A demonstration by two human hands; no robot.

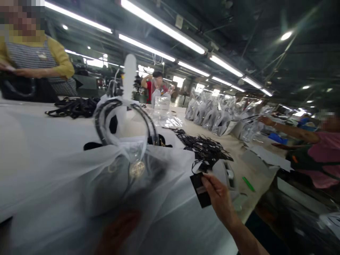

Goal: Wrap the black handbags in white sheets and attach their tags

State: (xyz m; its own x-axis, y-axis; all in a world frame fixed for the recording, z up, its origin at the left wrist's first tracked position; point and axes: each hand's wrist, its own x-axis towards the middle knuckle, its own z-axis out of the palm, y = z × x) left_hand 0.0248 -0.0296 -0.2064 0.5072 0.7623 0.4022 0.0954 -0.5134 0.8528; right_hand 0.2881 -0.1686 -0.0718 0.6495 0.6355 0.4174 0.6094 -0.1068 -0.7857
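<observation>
A dark handbag (124,173) wrapped in thin white translucent cover stands close in front of me, its black handles (106,117) arching up and a gold round charm (137,169) hanging at the front. My left hand (117,232) shows dimly through the cover at the bottom, pressed against the bag; its fingers are blurred. My right hand (217,198) is raised at the bag's right side, fingers pinched on a small black hang tag (200,189) with a looped string.
A pile of black tags (204,147) lies on the long table (247,170). Black straps (74,106) lie at the back left. Rows of bagged goods in clear plastic (217,113) stand far right. A green pen (248,184) lies near the edge. Other people work around the table.
</observation>
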